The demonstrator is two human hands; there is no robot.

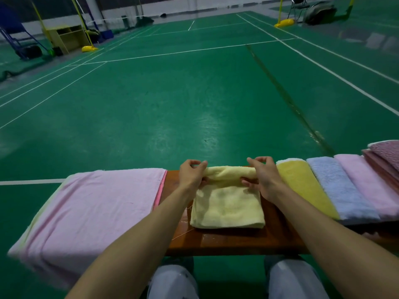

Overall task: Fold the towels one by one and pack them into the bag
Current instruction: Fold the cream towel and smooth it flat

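A pale yellow towel (226, 206) lies folded on the brown wooden bench (237, 240), its far edge rolled up into a hump. My left hand (191, 175) pinches the left end of that raised far edge. My right hand (261, 178) pinches the right end, thumb under the fold. A stack of unfolded towels (90, 212), pink on top, covers the bench's left part. On the right lies a row of folded towels: yellow (302, 186), light blue (341, 190), pink (367, 182) and dusty rose (386, 156). No bag is in view.
The bench stands on a green badminton court floor (172, 100) with white lines. My knees (172, 281) in light trousers sit below the bench's near edge. Net posts with yellow bases (284, 22), a yellow cabinet (67, 36) and a chair stand far off.
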